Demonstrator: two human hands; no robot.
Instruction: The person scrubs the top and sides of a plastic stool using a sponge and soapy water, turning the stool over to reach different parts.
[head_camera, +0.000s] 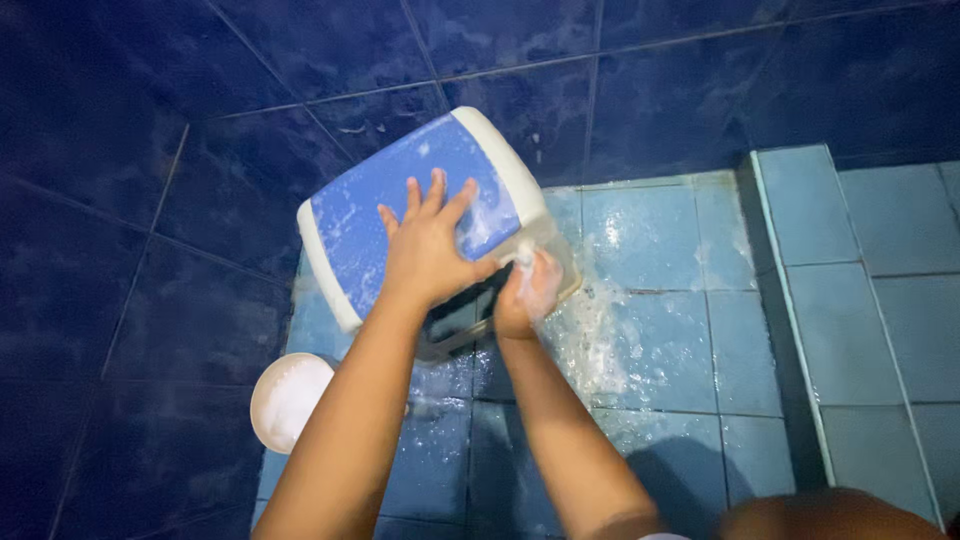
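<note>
- Dark blue wall tiles (120, 180) are filling the background, and a wet, paler blue tiled floor (660, 330) is lying under both hands, with foam and water spreading across it.
- Tilted on that floor, a blue-topped box (400, 200) with a white rim is leaning back toward the wall, its darker lower part showing just under the left wrist.
- Left hand (428, 250) is pressing flat on the blue top, fingers spread wide; it is steadying the box, not closing round anything.
- Right hand (527, 295) is curling shut just right of the left one, at the box's lower edge, and is holding something small and soapy; foam is hiding what it is, so I cannot tell whether it is a sponge or a cloth.
- Below and left of the left hand, beside the forearm, a white bowl (288, 400) is sitting on the floor with white suds or powder in it, apart from the box.
- Judging by the lather, scrubbing is the step in hand, with the lower edge getting the attention while the top is already wet.
- Any next stroke is calling for firm pressure from the flat hand, since the box is resting on a slippery floor and could slide or tip.
- Right of the curled hand, a raised ledge of pale tile (800, 300) is bordering the wet patch.
</note>
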